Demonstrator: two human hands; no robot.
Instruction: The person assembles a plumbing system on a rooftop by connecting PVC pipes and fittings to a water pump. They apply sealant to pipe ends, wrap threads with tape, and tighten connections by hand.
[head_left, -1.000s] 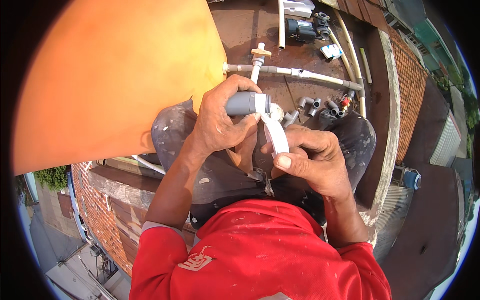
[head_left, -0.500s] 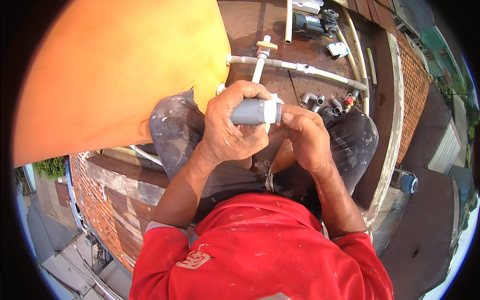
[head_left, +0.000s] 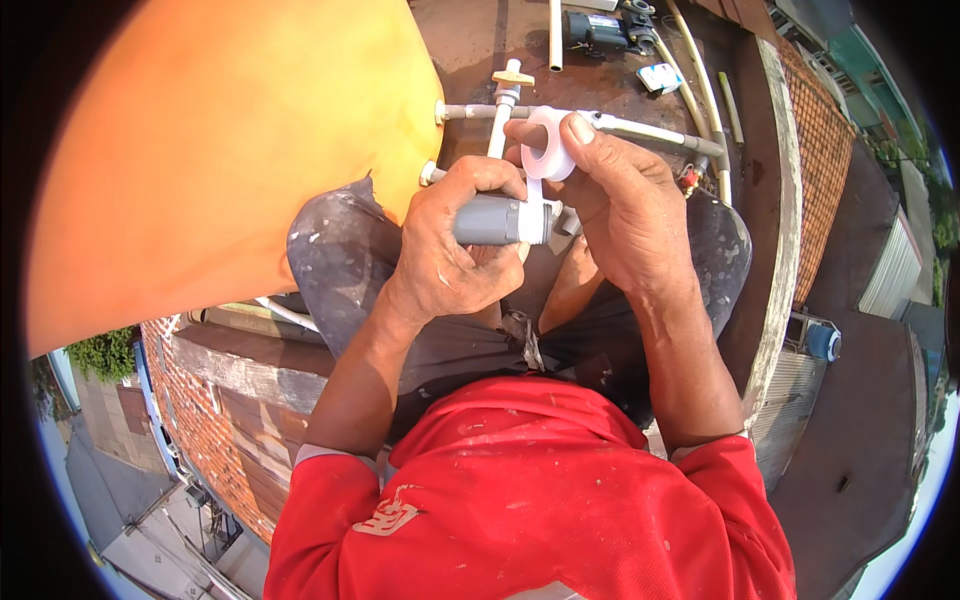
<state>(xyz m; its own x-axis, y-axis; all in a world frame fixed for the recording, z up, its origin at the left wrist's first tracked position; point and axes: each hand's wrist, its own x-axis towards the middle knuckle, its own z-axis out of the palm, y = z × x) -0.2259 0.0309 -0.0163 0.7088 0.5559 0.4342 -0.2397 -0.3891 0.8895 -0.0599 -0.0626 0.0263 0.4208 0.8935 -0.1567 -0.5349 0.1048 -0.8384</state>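
Observation:
My left hand (head_left: 450, 245) is closed round a grey threaded pipe fitting (head_left: 487, 221), its threaded end facing right. White thread seal tape (head_left: 531, 215) is wrapped on the threads. From there a short strip runs up to the tape roll (head_left: 549, 146), a pale spool that my right hand (head_left: 632, 205) pinches between thumb and fingers, just above and right of the fitting. Some of the right fingers are hidden behind the spool and hand.
A big orange tank (head_left: 230, 150) stands at the left, joined to pale pipes with a valve (head_left: 513, 76). Beyond lie a dark pump (head_left: 598, 33), a small white-and-blue box (head_left: 659, 78) and loose pipes. A low wall (head_left: 783, 200) edges the right side, with roofs beyond.
My right hand has moved up from the fitting's threaded end, and the tape roll now shows in its fingers with a strip stretched to the fitting. The left hand keeps its hold.

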